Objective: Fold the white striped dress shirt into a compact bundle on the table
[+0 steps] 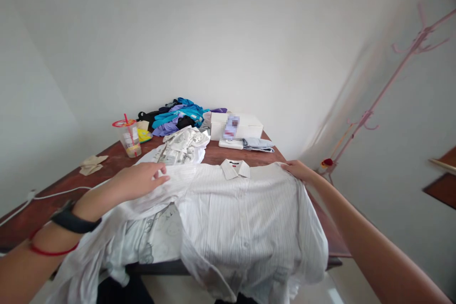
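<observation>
A white button-up shirt (pixel 242 209) with thin stripes lies front side up across the near part of the table, its collar toward the wall and its hem hanging over the front edge. Above its sleeve on the left is my left hand (pixel 147 179), with fingers apart and a gap between thumb and forefinger. My right hand (pixel 298 170) pinches the shirt at the shoulder on the right; its thumb is partly hidden. Under the left sleeve, a white cloth with grey drawings (pixel 164 235) spreads over the table edge.
Behind the shirt are a crumpled printed cloth (pixel 187 145), a heap of blue and purple clothes (pixel 185 114), a white box (pixel 249 126) and folded grey fabric (pixel 258 144). A plastic cup with straw (pixel 131 141) stands left, near a white cable (pixel 60 194). A pink coat rack (pixel 384 88) leans right.
</observation>
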A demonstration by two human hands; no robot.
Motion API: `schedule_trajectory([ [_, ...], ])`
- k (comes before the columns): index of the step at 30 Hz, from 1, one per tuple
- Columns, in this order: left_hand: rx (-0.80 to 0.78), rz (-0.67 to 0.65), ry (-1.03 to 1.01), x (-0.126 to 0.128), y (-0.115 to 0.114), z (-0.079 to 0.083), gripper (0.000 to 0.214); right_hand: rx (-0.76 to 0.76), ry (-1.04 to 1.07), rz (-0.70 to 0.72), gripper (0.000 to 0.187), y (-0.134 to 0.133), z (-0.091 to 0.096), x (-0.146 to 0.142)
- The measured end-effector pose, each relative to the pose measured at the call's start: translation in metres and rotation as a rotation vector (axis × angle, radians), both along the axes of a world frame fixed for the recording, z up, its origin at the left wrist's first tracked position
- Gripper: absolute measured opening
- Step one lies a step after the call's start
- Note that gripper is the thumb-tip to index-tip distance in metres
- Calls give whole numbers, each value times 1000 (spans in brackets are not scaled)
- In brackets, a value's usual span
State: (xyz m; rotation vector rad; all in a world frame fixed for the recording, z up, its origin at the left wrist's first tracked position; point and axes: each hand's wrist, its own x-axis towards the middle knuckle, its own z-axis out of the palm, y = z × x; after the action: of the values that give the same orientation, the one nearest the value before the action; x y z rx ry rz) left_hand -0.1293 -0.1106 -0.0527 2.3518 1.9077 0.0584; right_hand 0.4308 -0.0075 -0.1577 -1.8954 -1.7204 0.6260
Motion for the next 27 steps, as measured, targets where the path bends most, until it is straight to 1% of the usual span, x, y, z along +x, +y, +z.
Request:
schedule_trajectory([
  [2, 34, -49, 9, 28, 13, -9, 54, 12, -90, -32, 30, -1, 0, 7],
  [4, 51, -87, 29, 54, 29, -22, 60, 31, -144, -65, 26, -1, -1, 8],
  [6, 63, -102, 38, 75, 47, -36, 61, 51, -184, -68, 24, 0, -4, 5],
  [8, 81, -92, 32, 88, 63, -49, 59, 59, -210, -45, 26, 1, -7, 0],
  [10, 95, -81, 26, 93, 75, -60, 53, 53, -234, -23, 27, 3, -12, -6],
  [12, 102, -87, 25, 93, 83, -68, 44, 44, -260, -22, 26, 4, -16, -9],
  [16, 152, -164, -33, 85, 86, -78, 29, 46, -279, -63, 23, 6, -19, -8],
  [18, 217, -186, -80, 83, 86, -80, 28, 78, -274, -101, 28, 6, -18, -4],
  [20, 293, -175, -127, 85, 88, -78, 29, 126, -278, -149, 33, 6, -14, 0],
  [23, 377, -122, -182, 91, 97, -67, 33, 201, -293, -216, 39, 10, -3, 7],
  [27, 391, -73, -189, 96, 112, -51, 45, 315, -295, -266, 43, 21, 14, 15],
])
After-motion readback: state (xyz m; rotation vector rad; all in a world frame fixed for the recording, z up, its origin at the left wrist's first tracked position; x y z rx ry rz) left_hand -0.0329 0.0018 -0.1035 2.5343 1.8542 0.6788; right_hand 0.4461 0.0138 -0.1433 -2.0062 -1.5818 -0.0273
